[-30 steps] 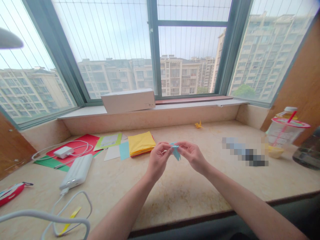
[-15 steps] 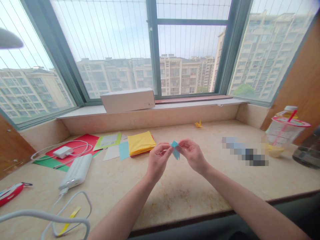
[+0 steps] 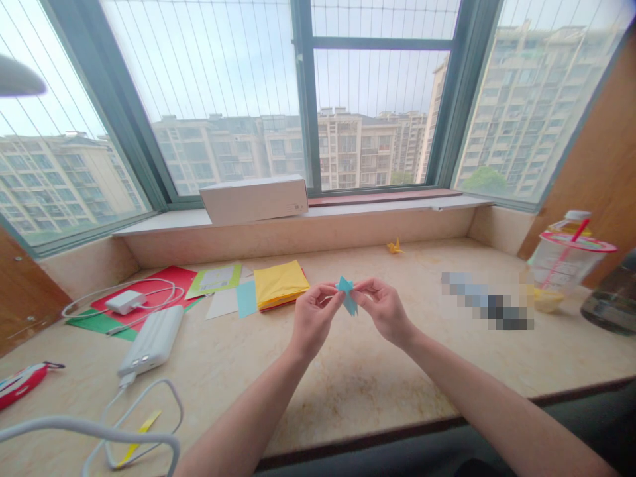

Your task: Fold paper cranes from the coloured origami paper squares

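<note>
A small folded piece of light blue origami paper (image 3: pixel 350 303) is held up over the middle of the table, with points showing at its top and bottom. My left hand (image 3: pixel 317 311) pinches its left side between thumb and fingers. On the other side, the thumb and fingers of my right hand (image 3: pixel 380 305) pinch it too. Parts of the paper are hidden behind my fingertips. Farther back stands a yellow folded paper crane (image 3: pixel 395 246). Left of my hands lies a stack of yellow paper (image 3: pixel 281 285), with a light blue sheet (image 3: pixel 246 300) beside it.
On the left lie a white power bank (image 3: pixel 152 341), a white charger (image 3: pixel 125 302), cables, and red paper (image 3: pixel 171 277) and green paper. A plastic cup (image 3: pixel 564 265) with a red straw stands at the right, near a blurred-out item (image 3: pixel 487 301). A white box (image 3: pixel 256 201) rests on the sill.
The upper point of the blue paper now rises higher and looks sharper between my fingers. Both hands have barely shifted.
</note>
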Demonstrator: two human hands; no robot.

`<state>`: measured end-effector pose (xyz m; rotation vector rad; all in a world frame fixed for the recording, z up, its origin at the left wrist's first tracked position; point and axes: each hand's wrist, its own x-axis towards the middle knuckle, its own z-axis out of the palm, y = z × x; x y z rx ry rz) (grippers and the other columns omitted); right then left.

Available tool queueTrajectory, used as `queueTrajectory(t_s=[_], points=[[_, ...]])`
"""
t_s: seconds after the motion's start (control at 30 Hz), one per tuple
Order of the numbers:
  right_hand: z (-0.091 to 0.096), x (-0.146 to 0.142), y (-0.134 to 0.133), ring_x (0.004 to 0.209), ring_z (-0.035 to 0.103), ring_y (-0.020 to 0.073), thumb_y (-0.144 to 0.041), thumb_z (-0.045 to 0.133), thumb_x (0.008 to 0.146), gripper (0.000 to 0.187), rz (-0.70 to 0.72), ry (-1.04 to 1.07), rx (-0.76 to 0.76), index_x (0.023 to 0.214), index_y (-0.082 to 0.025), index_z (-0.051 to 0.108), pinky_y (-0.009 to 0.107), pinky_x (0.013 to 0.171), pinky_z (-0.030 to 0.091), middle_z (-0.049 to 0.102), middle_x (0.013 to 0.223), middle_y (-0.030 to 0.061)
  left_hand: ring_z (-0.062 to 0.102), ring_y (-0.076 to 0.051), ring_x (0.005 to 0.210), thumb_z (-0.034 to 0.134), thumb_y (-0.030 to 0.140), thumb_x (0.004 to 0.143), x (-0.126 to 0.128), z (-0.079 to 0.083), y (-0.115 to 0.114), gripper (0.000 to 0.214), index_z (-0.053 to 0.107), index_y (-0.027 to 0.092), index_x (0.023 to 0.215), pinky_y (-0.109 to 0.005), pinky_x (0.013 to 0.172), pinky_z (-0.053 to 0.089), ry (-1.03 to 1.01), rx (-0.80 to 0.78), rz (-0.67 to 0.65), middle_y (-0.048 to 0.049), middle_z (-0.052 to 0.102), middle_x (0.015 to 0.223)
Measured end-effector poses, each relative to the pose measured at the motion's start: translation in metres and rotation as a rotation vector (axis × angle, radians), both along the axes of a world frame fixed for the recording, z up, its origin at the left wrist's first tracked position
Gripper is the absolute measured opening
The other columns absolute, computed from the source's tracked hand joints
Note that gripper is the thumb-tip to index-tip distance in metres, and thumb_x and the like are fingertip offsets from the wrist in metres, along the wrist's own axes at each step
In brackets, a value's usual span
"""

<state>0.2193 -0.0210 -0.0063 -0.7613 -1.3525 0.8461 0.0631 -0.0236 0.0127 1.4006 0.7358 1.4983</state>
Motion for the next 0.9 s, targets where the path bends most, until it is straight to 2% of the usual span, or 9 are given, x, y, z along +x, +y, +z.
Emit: queueTrajectory(t_s=[0.17, 0.37, 0.5, 0.6, 0.77, 0.9], points=[[0.0002, -0.0032, -0.0006, 0.077, 0.065, 0.0170, -0.038, 0.078, 0.074, 0.025, -0.021, 0.087, 0.019, 0.086, -0.022, 0.061, 0.031, 0.073, 0.053, 0.069, 0.082, 0.0016, 0.065, -0.012, 0.076, 0.081, 0.025, 0.070, 0.0013, -0.0006, 0.0009, 0.030, 0.056, 0.018, 0.086, -0.023, 0.073, 0.050, -0.075, -0.040, 0.007, 0.0006, 0.068, 0.079], [-0.0029, -0.0028, 0.0012, 0.082, 0.067, 0.0189, -0.040, 0.076, 0.076, 0.040, 0.047, 0.027, -0.035, 0.110, -0.022, 0.065, 0.033, 0.075, 0.054, 0.071, 0.089, 0.0046, 0.064, -0.012, 0.072, 0.081, 0.026, 0.070, -0.0005, -0.0009, 0.0030, 0.029, 0.060, 0.017, 0.088, -0.022, 0.070, 0.049, -0.016, -0.042, 0.011, 0.0008, 0.067, 0.076], [-0.0029, -0.0022, 0.0015, 0.086, 0.068, 0.0208, -0.043, 0.075, 0.077, 0.032, 0.006, 0.025, -0.072, 0.098, -0.020, 0.073, 0.037, 0.081, 0.054, 0.075, 0.093, 0.0072, 0.066, -0.015, 0.076, 0.076, 0.033, 0.076, 0.0003, -0.0023, 0.0009, 0.023, 0.067, 0.014, 0.088, -0.026, 0.072, 0.051, 0.118, -0.042, -0.028, -0.0046, 0.071, 0.082], [-0.0022, -0.0022, 0.0011, 0.086, 0.069, 0.0214, -0.043, 0.077, 0.074, 0.034, -0.009, 0.062, -0.074, 0.099, -0.020, 0.073, 0.037, 0.081, 0.056, 0.075, 0.094, 0.0068, 0.067, -0.017, 0.074, 0.073, 0.036, 0.079, 0.0008, -0.0046, 0.0011, 0.023, 0.071, 0.014, 0.086, -0.028, 0.071, 0.051, 0.162, -0.015, -0.053, -0.0056, 0.073, 0.081], [-0.0025, -0.0023, 0.0018, 0.086, 0.069, 0.0223, -0.044, 0.077, 0.074, 0.039, 0.000, 0.046, -0.083, 0.104, -0.020, 0.072, 0.039, 0.082, 0.056, 0.076, 0.094, 0.0075, 0.066, -0.017, 0.069, 0.076, 0.038, 0.075, 0.0001, -0.0058, 0.0032, 0.025, 0.072, 0.015, 0.084, -0.027, 0.067, 0.051, 0.139, 0.001, -0.008, -0.0050, 0.073, 0.077], [-0.0005, -0.0012, 0.0010, 0.085, 0.068, 0.0220, -0.043, 0.075, 0.076, 0.028, -0.038, -0.005, -0.055, 0.095, -0.021, 0.075, 0.039, 0.083, 0.054, 0.076, 0.090, 0.0062, 0.064, -0.016, 0.066, 0.075, 0.040, 0.076, 0.0001, -0.0047, 0.0012, 0.026, 0.070, 0.014, 0.079, -0.025, 0.063, 0.049, 0.169, 0.011, 0.016, -0.0038, 0.071, 0.073]])
